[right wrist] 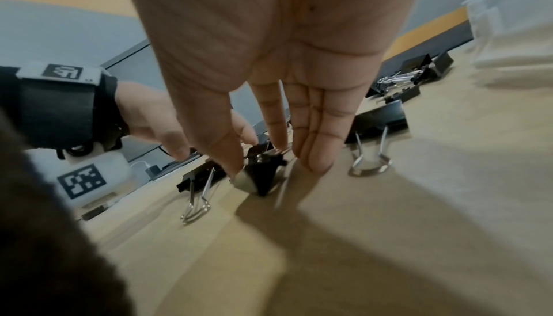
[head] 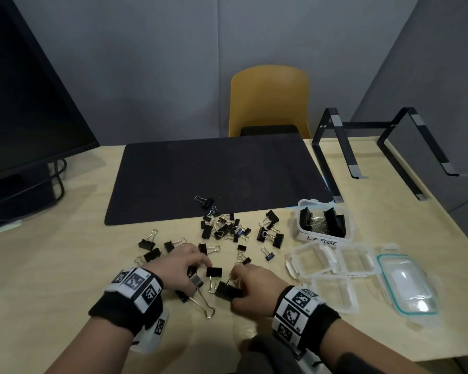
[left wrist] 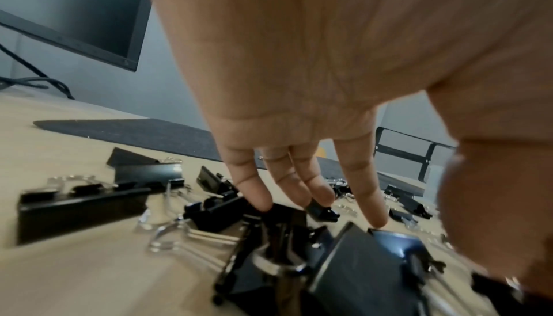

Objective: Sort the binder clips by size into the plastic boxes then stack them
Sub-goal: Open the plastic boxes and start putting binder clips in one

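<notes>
Wooden desk (head: 65, 279); both hands' grip on large clips (head: 227, 291) unclear, fingertips blurred, clips partly hidden

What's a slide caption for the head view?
Both hands work among black binder clips beside the clear plastic box labelled LARGE.

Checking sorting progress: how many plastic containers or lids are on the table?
5: the LARGE box holding clips, three clear pieces nearer the person, one teal-rimmed piece at far right.

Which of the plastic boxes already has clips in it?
The box labelled LARGE, farthest from the hands by the mat's corner; the other boxes nearer look empty.
</notes>
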